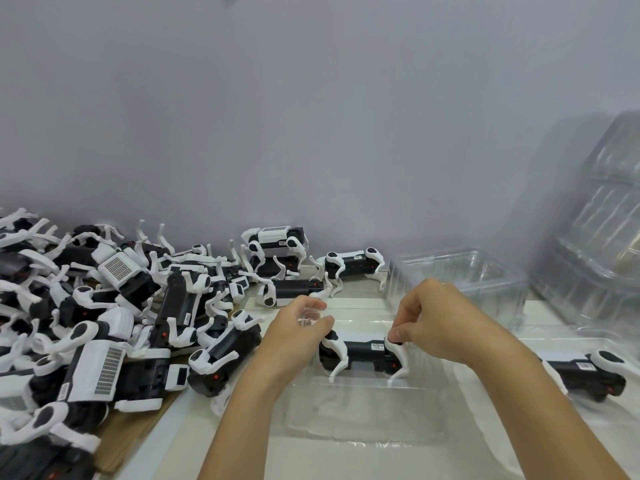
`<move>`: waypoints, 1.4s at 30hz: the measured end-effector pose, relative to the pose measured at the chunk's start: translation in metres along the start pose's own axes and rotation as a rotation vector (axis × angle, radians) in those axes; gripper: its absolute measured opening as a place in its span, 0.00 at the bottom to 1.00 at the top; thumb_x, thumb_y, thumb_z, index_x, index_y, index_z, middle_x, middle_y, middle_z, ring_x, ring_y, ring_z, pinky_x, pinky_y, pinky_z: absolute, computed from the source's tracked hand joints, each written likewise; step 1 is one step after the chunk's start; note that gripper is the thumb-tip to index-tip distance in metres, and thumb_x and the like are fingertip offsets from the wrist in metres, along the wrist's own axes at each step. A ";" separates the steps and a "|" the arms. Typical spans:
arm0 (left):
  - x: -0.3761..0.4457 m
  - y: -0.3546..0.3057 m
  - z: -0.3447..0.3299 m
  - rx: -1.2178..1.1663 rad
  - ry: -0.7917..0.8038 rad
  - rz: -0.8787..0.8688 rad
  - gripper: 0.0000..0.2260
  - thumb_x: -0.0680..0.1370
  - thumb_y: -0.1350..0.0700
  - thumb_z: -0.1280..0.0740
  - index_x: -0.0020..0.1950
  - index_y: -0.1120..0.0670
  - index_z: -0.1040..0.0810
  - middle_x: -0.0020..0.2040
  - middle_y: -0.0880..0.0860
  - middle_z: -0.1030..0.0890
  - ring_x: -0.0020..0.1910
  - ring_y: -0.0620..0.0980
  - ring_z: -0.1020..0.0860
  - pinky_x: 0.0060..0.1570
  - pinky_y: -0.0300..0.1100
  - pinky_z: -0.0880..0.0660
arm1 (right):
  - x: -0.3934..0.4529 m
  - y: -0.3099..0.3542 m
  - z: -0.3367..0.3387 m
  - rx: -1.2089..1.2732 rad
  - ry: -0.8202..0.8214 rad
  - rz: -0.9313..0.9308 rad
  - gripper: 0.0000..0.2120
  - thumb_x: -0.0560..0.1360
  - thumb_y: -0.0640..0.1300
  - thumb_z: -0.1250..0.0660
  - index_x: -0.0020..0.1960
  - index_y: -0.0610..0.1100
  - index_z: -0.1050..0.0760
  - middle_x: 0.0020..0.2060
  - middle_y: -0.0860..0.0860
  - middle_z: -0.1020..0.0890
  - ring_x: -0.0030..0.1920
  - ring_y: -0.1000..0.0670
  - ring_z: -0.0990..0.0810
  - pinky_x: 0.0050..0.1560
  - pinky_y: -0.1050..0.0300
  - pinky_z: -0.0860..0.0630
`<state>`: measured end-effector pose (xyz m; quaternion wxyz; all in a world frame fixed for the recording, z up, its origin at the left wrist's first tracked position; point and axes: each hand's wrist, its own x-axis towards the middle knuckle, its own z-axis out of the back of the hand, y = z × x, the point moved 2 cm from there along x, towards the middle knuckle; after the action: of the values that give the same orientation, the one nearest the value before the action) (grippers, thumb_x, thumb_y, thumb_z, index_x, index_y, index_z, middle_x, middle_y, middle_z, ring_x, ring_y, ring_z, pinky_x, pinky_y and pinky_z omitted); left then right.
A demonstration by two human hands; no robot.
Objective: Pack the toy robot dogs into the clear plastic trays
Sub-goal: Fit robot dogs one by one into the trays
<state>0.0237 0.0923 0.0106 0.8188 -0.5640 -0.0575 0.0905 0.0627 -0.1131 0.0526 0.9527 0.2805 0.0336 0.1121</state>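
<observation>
A black and white toy robot dog (363, 351) lies in a clear plastic tray (356, 414) in front of me. My right hand (436, 323) pinches the white hip at the dog's right end. My left hand (298, 327) holds the tray's clear edge beside the dog's left end, fingers curled round it. A second dog (588, 374) lies in a clear tray at the right.
A large heap of toy dogs (114, 317) covers the table's left side. A few more dogs (353, 266) stand by the wall. An empty clear tray (460, 275) sits behind my hands, and stacked clear trays (599, 220) rise at the right.
</observation>
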 end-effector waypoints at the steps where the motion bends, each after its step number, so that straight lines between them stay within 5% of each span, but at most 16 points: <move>1: 0.000 0.000 0.000 0.002 0.000 0.000 0.07 0.79 0.52 0.33 0.58 0.45 0.23 0.58 0.43 0.23 0.55 0.36 0.26 0.43 0.30 0.33 | 0.001 0.000 0.000 0.005 0.005 0.010 0.07 0.69 0.46 0.21 0.34 0.49 0.17 0.35 0.56 0.17 0.39 0.57 0.19 0.39 0.61 0.24; 6: -0.002 0.000 0.000 0.019 0.038 0.004 0.09 0.78 0.48 0.31 0.57 0.43 0.25 0.60 0.42 0.25 0.63 0.45 0.27 0.49 0.39 0.31 | 0.001 0.005 0.002 -0.004 0.000 0.135 0.03 0.71 0.50 0.25 0.40 0.54 0.18 0.38 0.58 0.19 0.35 0.62 0.23 0.32 0.70 0.33; 11: -0.002 -0.001 -0.002 0.070 0.057 -0.011 0.11 0.77 0.47 0.30 0.58 0.43 0.26 0.59 0.44 0.26 0.63 0.47 0.26 0.54 0.43 0.32 | 0.000 0.021 -0.016 0.051 -0.003 0.225 0.05 0.71 0.51 0.24 0.47 0.57 0.17 0.42 0.60 0.20 0.39 0.60 0.21 0.38 0.68 0.27; 15: -0.002 -0.003 -0.001 0.090 0.026 -0.005 0.09 0.80 0.46 0.34 0.59 0.44 0.26 0.59 0.45 0.24 0.61 0.46 0.25 0.48 0.38 0.31 | -0.004 0.033 -0.032 -0.039 0.026 0.254 0.11 0.71 0.50 0.24 0.52 0.57 0.16 0.35 0.63 0.29 0.46 0.55 0.21 0.37 0.63 0.28; 19: -0.002 -0.004 -0.002 0.082 0.019 0.001 0.08 0.81 0.47 0.35 0.59 0.44 0.25 0.59 0.46 0.24 0.60 0.45 0.25 0.47 0.37 0.30 | -0.003 0.033 -0.034 -0.076 -0.012 0.246 0.10 0.69 0.49 0.22 0.50 0.54 0.15 0.29 0.59 0.26 0.34 0.55 0.25 0.43 0.58 0.22; 24: -0.003 -0.006 -0.001 0.099 0.022 0.008 0.08 0.81 0.48 0.35 0.59 0.44 0.25 0.59 0.46 0.24 0.58 0.42 0.25 0.36 0.31 0.32 | -0.003 0.035 -0.035 -0.082 -0.031 0.244 0.10 0.68 0.49 0.22 0.49 0.54 0.15 0.29 0.59 0.25 0.35 0.52 0.23 0.47 0.55 0.20; 30: -0.002 -0.004 0.000 0.132 -0.002 0.009 0.12 0.81 0.49 0.35 0.64 0.46 0.27 0.63 0.48 0.25 0.64 0.47 0.26 0.55 0.41 0.30 | 0.001 0.025 -0.020 0.106 -0.025 0.242 0.06 0.72 0.48 0.24 0.49 0.53 0.15 0.41 0.57 0.16 0.43 0.59 0.20 0.46 0.65 0.24; 33: -0.001 -0.005 0.002 0.173 -0.087 -0.006 0.15 0.80 0.51 0.34 0.66 0.50 0.26 0.63 0.48 0.24 0.60 0.44 0.25 0.55 0.39 0.31 | 0.002 0.013 0.001 0.140 -0.152 0.214 0.04 0.74 0.48 0.26 0.47 0.57 0.18 0.39 0.60 0.18 0.44 0.61 0.23 0.40 0.73 0.32; 37: -0.002 -0.007 0.005 0.251 -0.136 -0.051 0.12 0.80 0.58 0.37 0.62 0.49 0.22 0.60 0.48 0.22 0.51 0.39 0.25 0.44 0.31 0.31 | 0.000 -0.006 0.024 0.031 -0.048 0.082 0.06 0.74 0.53 0.27 0.50 0.58 0.21 0.43 0.56 0.20 0.42 0.59 0.22 0.37 0.67 0.31; 42: -0.007 -0.019 0.001 0.385 -0.028 -0.271 0.12 0.79 0.49 0.33 0.62 0.42 0.23 0.63 0.38 0.25 0.66 0.39 0.30 0.62 0.34 0.37 | -0.005 -0.008 0.021 -0.078 0.140 -0.007 0.18 0.73 0.60 0.30 0.61 0.58 0.26 0.46 0.59 0.25 0.45 0.59 0.25 0.48 0.61 0.31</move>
<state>0.0182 0.0852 0.0289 0.9150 -0.3835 -0.1258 -0.0030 0.0617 -0.1322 0.0662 0.9587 0.2342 0.0967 0.1292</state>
